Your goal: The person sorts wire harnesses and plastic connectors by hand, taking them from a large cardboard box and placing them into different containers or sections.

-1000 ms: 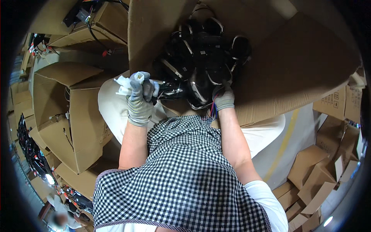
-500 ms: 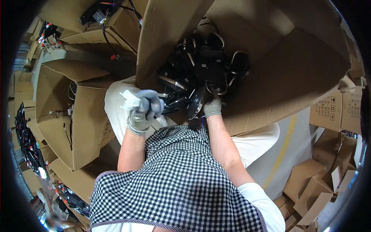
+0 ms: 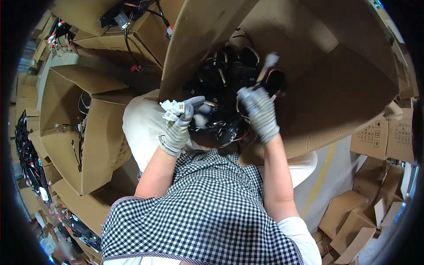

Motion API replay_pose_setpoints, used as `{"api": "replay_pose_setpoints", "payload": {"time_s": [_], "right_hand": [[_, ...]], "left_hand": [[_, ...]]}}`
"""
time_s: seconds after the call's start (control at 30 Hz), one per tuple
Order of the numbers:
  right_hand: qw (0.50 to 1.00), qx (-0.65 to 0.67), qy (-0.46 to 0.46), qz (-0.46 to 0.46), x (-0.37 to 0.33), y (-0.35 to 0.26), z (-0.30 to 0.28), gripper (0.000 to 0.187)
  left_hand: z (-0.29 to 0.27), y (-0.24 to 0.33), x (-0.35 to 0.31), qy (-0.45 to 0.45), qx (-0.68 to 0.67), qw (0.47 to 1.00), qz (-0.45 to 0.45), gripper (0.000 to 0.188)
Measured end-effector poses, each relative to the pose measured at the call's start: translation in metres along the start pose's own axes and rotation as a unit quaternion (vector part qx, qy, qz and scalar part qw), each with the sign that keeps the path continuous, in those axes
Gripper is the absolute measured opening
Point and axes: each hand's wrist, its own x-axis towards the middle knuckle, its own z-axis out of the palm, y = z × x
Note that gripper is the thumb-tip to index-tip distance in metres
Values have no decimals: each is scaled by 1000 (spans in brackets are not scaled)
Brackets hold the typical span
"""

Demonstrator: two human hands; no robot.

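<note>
My left hand [image 3: 177, 132], in a striped work glove, is closed around a bunch of white plastic connectors [image 3: 173, 108] that stick out past the thumb and fingers. My right hand [image 3: 260, 110], gloved alike and smeared by motion, is closed on a cable whose white connector [image 3: 271, 59] points up and away from it. Both hands are over the near part of a big open cardboard box [image 3: 349, 84]. Inside it lie several black parts with silvery curved trim [image 3: 229, 75], tangled with black cables. Their exact kind does not show.
To the left, an open carton [image 3: 95, 137] holds a few cables. Behind it, more cartons [image 3: 141, 44] carry wired parts. A long heap of black cables [image 3: 28, 159] lies at the far left. Cardboard boxes [image 3: 353, 221] are piled at the lower right beside a yellow floor line [image 3: 321, 176].
My right hand has come up out of the black parts, moving right and away, with a connector cable now in it. The left hand has shifted slightly right, still holding white connectors.
</note>
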Motion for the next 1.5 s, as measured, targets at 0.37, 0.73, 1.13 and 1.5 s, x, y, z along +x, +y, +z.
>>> {"api": "replay_pose_setpoints", "payload": {"time_s": [0.37, 0.73, 1.13, 1.5], "right_hand": [[979, 127, -126, 94, -41, -59, 41, 14], [711, 507, -120, 472, -20, -87, -28, 31], [625, 536, -265, 502, -96, -88, 5, 30], [791, 314, -159, 500, -66, -37, -10, 16]], "left_hand": [[11, -9, 0, -94, 34, 995, -11, 77], [13, -3, 6, -111, 329, 930, 123, 33], [-4, -27, -33, -353, 482, 801, 45, 23], [2, -32, -21, -200, 341, 910, -127, 21]]}}
